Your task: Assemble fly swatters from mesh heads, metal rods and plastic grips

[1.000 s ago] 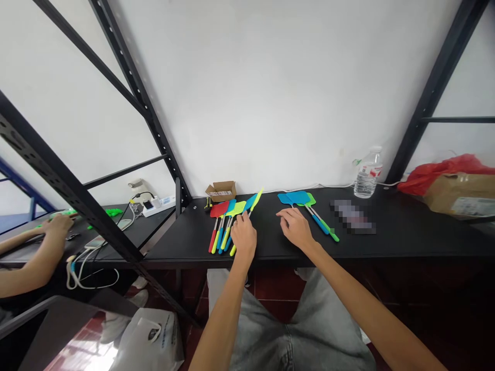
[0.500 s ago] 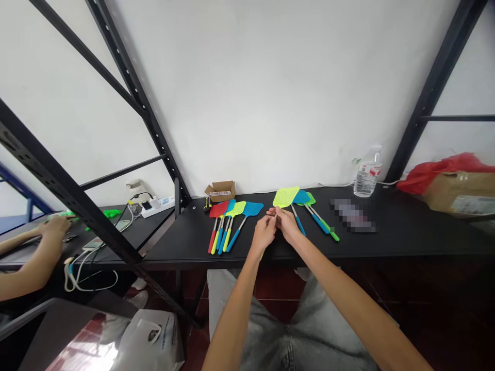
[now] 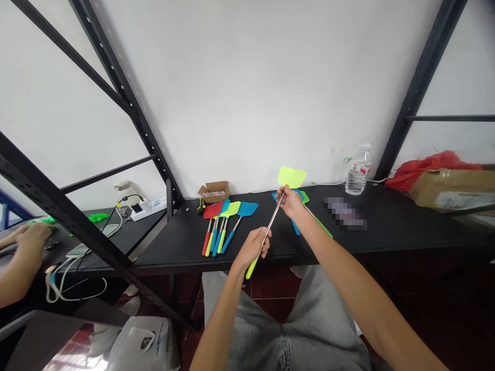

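A yellow fly swatter (image 3: pixel 275 214) with a long metal shaft is stretched between my two hands, tilted with its head up and to the right. My left hand (image 3: pixel 255 245) is closed round the lower shaft, just above the yellow grip. Near the swatter's head, my right hand (image 3: pixel 290 200) pinches the top of the shaft. Behind that hand lie blue and green fly swatters (image 3: pixel 317 220), partly hidden by it. Left of my hands, several fly swatters (image 3: pixel 228 219) in red, yellow and blue lie side by side on the black table (image 3: pixel 166 239).
A small open cardboard box (image 3: pixel 214 192) stands near the wall. To the right are a blurred-out flat object (image 3: pixel 345 213), a water bottle (image 3: pixel 358 170) and a larger carton (image 3: pixel 444 188) with red plastic. Black rack posts (image 3: pixel 124 93) flank the table; a co-worker's arms (image 3: pixel 29 257) are at far left.
My hands were close together by the swatter's head. Now they are apart: the left has come down toward me, the right has gone up, and the metal shaft shows long between them.
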Motion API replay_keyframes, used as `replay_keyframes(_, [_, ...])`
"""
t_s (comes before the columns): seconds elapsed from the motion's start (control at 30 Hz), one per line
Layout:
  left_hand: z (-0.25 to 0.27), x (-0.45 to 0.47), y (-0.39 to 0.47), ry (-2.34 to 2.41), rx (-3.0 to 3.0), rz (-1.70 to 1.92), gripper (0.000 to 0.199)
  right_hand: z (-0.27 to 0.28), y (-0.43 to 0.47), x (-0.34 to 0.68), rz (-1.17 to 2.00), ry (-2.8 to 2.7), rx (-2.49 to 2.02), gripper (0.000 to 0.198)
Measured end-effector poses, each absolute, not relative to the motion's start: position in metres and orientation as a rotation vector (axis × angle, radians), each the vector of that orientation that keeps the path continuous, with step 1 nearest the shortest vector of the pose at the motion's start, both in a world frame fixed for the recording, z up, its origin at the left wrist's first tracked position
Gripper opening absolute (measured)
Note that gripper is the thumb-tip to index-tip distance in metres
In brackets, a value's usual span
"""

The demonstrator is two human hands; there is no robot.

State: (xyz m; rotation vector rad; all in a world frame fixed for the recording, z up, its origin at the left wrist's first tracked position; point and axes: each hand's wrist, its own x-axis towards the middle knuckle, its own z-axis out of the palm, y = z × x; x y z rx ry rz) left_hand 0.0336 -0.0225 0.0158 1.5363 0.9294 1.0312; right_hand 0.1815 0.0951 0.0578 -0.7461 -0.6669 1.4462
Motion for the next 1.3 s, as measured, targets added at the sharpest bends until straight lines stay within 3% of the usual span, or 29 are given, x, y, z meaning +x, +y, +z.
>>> replay_keyframes(0.13, [0.025, 0.019, -0.036, 1.002, 1.687, 0.936, 0.045, 0.075, 0.112, 0.214, 1.36, -0.608, -0.784, 0.029])
replay_keyframes(0.3, [0.037, 0.021, -0.018, 1.23, 1.851, 0.949, 0.037, 0.058, 0.1, 0.209, 1.287, -0.797, -0.783, 0.038])
replay_keyframes(0.5, [0.021, 0.049, 0.017, 1.126, 1.685, 0.94, 0.044, 0.017, 0.068, 0.158, 1.428, -1.172, -0.728, 0.046])
replay_keyframes(0.67, [0.009, 0.051, 0.015, 1.149, 1.719, 1.07, 0.044, 0.008, 0.065, 0.152, 1.498, -1.139, -0.65, 0.045])
replay_keyframes(1.3, [0.006, 0.051, -0.043, 1.221, 1.657, 1.13, 0.05, 0.062, 0.096, 0.152, 1.566, -0.856, -0.662, 0.036])
